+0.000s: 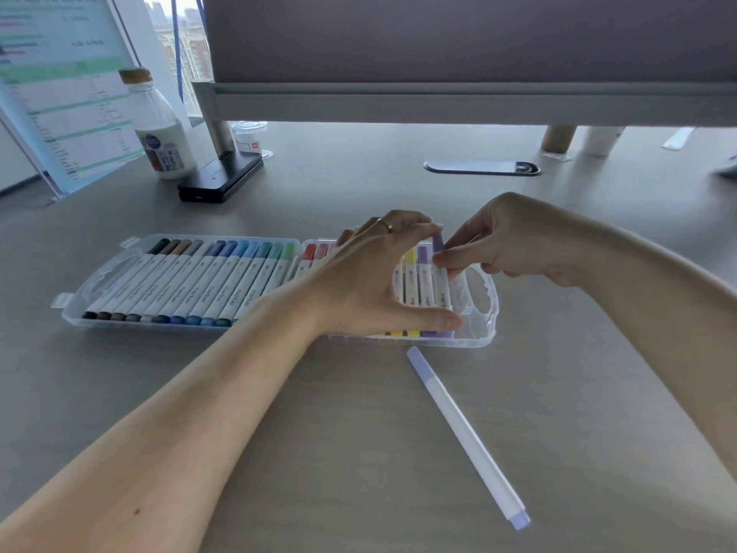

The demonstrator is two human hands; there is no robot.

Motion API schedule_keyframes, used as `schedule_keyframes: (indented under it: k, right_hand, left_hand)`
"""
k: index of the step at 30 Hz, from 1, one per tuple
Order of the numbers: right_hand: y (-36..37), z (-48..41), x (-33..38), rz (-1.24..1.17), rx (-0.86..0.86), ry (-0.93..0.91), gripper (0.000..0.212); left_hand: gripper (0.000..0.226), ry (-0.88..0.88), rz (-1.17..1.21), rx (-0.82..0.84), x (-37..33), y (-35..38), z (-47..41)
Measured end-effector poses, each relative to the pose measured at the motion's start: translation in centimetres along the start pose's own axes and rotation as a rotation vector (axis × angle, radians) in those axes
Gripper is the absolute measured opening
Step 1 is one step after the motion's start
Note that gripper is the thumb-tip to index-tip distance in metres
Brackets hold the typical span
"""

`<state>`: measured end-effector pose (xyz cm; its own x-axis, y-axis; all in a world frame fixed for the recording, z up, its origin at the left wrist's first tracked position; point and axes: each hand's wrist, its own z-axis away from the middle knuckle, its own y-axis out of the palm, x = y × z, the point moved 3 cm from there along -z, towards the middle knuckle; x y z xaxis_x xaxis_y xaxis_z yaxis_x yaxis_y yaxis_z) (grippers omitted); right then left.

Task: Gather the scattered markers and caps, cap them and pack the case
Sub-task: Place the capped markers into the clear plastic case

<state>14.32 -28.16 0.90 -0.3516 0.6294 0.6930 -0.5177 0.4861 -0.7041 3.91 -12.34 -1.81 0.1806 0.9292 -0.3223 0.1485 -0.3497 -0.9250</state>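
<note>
An open clear plastic case lies on the desk, both halves filled with rows of white markers with coloured caps. My left hand spans the right half, thumb at its near edge and fingertips on the purple cap of a purple marker at the far right of the row. My right hand pinches that same marker just below its cap. A lilac marker with both caps on lies loose on the desk in front of the case.
A milk bottle and a black power bank stand at the back left beside the partition's post. A document stand is at far left. A cable grommet sits behind the case.
</note>
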Motion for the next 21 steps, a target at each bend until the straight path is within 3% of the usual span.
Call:
schedule_keyframes:
  k: [3,21]
  right_hand:
    - [-0.1,0.2,0.2,0.038,0.008,0.003,0.017]
    - [-0.2,0.9,1.2,0.315,-0.018,-0.004,0.079]
  left_hand:
    - [0.102,-0.016,-0.009,0.034,0.2,0.2,-0.2]
    - [0.094,-0.059,-0.041,0.156,0.2,0.3,-0.5]
